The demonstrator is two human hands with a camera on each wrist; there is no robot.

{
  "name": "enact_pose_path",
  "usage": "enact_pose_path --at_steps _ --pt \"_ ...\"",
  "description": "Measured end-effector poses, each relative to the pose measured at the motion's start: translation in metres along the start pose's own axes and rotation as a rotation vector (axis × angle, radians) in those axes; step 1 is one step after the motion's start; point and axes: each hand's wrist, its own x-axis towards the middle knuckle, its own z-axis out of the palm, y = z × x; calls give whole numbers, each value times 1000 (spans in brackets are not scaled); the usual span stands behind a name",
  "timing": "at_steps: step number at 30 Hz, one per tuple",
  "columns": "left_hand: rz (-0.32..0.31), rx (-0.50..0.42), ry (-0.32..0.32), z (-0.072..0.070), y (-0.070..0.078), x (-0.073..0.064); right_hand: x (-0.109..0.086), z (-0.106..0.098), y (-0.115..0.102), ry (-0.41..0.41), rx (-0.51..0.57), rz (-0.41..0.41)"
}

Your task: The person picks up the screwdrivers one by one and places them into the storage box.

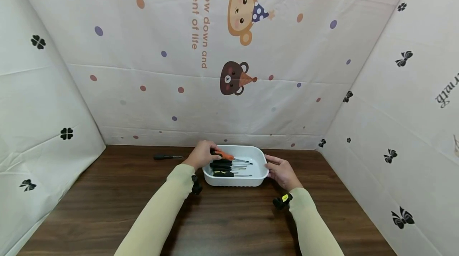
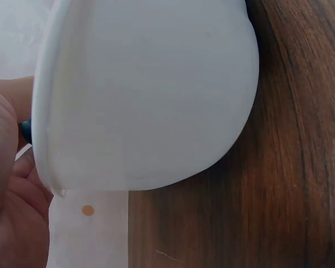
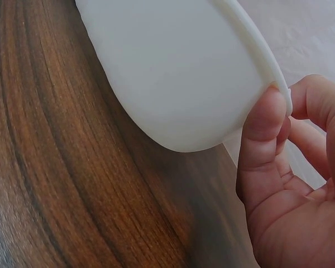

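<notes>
A white tray [image 1: 235, 182] stands on the table with several screwdrivers [image 1: 222, 167] lying side by side in it, their dark handles to the left. At the tray's left end my left hand [image 1: 202, 155] grips an orange-and-black screwdriver [image 1: 225, 155] by its handle, above the others. In the left wrist view a dark handle end [image 2: 26, 131] shows beside that hand, and the tray wall hides the rest. My right hand [image 1: 283, 173] pinches the tray's right rim between thumb and fingers, as the right wrist view shows up close.
Left of the tray another dark-handled screwdriver [image 1: 165, 156] lies on the brown wooden table [image 1: 236, 220]. A printed white cloth [image 1: 179, 100] rises behind the table's far edge, and more cloth hangs at both sides.
</notes>
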Motion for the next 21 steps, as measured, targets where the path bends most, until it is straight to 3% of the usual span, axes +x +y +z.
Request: enact_pose_path --at_steps 21 --pt "171 383 -161 1 6 12 2 -2 1 -5 -16 3"
